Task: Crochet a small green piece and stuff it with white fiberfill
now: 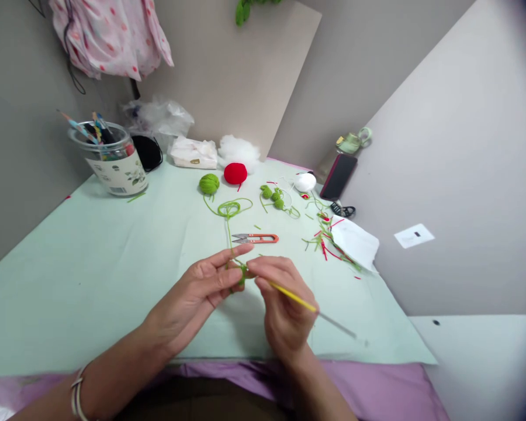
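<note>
Between thumb and fingers, my left hand (206,280) pinches a small green crochet piece (242,276). Green yarn (228,231) runs over its raised index finger from loose loops on the table, which lead back to a green yarn ball (209,183). My right hand (287,298) grips a crochet hook (294,296) with a yellow handle and a grey shaft pointing down to the right. The hook's tip is at the green piece, mostly hidden by fingers. Just beyond my hands lie orange thread snips (256,238).
A red yarn ball (235,173), white stuffing (239,153) and small green crocheted pieces (275,197) lie farther back. A jar of pencils (114,164) stands at left. Yarn scraps (326,240), white paper (355,242) and a phone (339,177) are at right.
</note>
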Available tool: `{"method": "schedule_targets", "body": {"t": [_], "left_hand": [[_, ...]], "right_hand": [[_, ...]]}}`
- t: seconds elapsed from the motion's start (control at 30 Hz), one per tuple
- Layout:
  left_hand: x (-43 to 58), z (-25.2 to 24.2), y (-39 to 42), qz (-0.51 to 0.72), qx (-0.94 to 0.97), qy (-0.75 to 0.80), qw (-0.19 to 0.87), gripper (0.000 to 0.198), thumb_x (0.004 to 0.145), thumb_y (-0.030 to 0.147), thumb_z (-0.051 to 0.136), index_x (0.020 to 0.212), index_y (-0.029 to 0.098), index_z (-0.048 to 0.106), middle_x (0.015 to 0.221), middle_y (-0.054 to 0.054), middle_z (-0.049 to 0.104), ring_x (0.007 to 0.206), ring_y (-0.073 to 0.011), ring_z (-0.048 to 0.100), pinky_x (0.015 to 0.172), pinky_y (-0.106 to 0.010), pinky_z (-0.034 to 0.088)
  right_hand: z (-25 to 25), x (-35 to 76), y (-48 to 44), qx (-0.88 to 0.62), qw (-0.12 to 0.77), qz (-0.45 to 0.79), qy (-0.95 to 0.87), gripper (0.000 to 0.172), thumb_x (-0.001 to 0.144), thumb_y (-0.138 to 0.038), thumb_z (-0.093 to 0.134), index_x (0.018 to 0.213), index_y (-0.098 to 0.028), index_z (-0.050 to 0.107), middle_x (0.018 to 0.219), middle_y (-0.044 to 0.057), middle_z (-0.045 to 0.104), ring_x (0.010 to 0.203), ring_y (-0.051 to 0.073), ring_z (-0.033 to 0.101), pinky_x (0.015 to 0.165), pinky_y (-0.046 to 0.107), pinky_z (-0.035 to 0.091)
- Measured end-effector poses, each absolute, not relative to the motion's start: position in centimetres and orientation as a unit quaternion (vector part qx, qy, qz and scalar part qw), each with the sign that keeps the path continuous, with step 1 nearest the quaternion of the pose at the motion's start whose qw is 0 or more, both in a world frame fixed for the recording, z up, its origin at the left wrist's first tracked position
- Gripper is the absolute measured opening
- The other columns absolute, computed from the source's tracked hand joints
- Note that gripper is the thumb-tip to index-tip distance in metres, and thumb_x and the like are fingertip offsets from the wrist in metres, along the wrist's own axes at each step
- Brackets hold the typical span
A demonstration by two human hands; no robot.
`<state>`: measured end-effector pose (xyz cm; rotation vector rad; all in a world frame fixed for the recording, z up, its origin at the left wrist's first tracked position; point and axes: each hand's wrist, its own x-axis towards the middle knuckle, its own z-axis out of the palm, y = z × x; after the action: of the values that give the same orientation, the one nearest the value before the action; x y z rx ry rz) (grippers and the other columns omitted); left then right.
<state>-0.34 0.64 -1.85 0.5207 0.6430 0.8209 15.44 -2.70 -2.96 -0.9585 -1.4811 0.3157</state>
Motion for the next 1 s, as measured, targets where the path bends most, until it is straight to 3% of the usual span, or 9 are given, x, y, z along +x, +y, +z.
{"method": "schedule_targets", "body": {"t": [0.17, 0.27, 0.57, 0.73, 1.0], "left_hand": [[-1.2, -1.5, 1.1, 0.402, 0.273, 0.34, 0.805, 0.039, 0.078, 0.032, 0.094, 0.116, 0.026, 0.086, 0.083, 0.001, 0.07, 0.084, -0.0138, 0.057, 0.087, -0.027, 0.044], [-1.1, -1.1, 1.0, 0.413, 0.29, 0.349, 0.79, 0.032, 0.075, 0.032, 0.095, 0.105, 0.027, 0.089, 0.086, 0.001, 0.07, 0.087, -0.0152, 0.057, 0.087, -0.027, 0.043], [0.1, -1.3, 0.3, 0.396, 0.307, 0.299, 0.812, 0.044, 0.084, 0.028, 0.088, 0.128, 0.03, 0.081, 0.089, -0.001, 0.077, 0.095, -0.0209, 0.066, 0.103, -0.037, 0.043], [-0.1, -1.5, 0.5, 0.382, 0.265, 0.274, 0.842, 0.052, 0.086, 0.029, 0.088, 0.136, 0.025, 0.076, 0.097, -0.003, 0.078, 0.098, -0.0189, 0.066, 0.106, -0.035, 0.043], [-0.7, -1.2, 0.7, 0.377, 0.237, 0.261, 0.857, 0.046, 0.081, 0.027, 0.091, 0.126, 0.021, 0.082, 0.083, -0.001, 0.07, 0.082, -0.0129, 0.059, 0.087, -0.026, 0.047]], "right_hand": [[-2.4, 16.4, -2.7, -0.423, 0.679, 0.299, -0.52, 0.016, 0.102, -0.025, 0.067, 0.098, -0.024, 0.083, 0.083, 0.004, 0.074, 0.06, 0.014, 0.063, 0.054, 0.03, 0.055], [-2.2, 16.4, -2.8, -0.406, 0.695, 0.356, -0.475, 0.015, 0.1, -0.029, 0.071, 0.093, -0.023, 0.083, 0.082, 0.004, 0.073, 0.056, 0.012, 0.061, 0.049, 0.027, 0.052], [-3.2, 15.5, -2.4, -0.374, 0.68, 0.389, -0.496, 0.013, 0.1, -0.028, 0.072, 0.1, -0.028, 0.085, 0.089, 0.003, 0.074, 0.07, 0.014, 0.066, 0.065, 0.028, 0.058], [-3.3, 15.7, -2.4, -0.364, 0.699, 0.438, -0.432, 0.012, 0.097, -0.034, 0.076, 0.095, -0.026, 0.085, 0.089, 0.004, 0.077, 0.067, 0.013, 0.067, 0.061, 0.026, 0.059], [-2.8, 16.5, -2.2, -0.362, 0.7, 0.473, -0.395, 0.013, 0.095, -0.033, 0.077, 0.09, -0.023, 0.084, 0.082, 0.002, 0.074, 0.064, 0.012, 0.066, 0.059, 0.024, 0.056]]}}
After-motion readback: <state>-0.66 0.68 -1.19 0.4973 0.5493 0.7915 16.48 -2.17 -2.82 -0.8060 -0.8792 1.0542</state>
